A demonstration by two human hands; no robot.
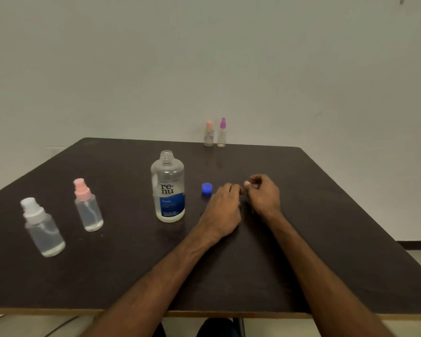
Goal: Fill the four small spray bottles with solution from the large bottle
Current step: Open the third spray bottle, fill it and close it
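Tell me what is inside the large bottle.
The large bottle stands uncapped, with clear liquid showing at its base below the label. Its upper part looks empty. The label covers the middle, so the liquid level cannot be seen.

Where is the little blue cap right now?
Head view: the blue cap lies on the dark table near its middle, between the open large bottle to its left and the person's left hand to its right.
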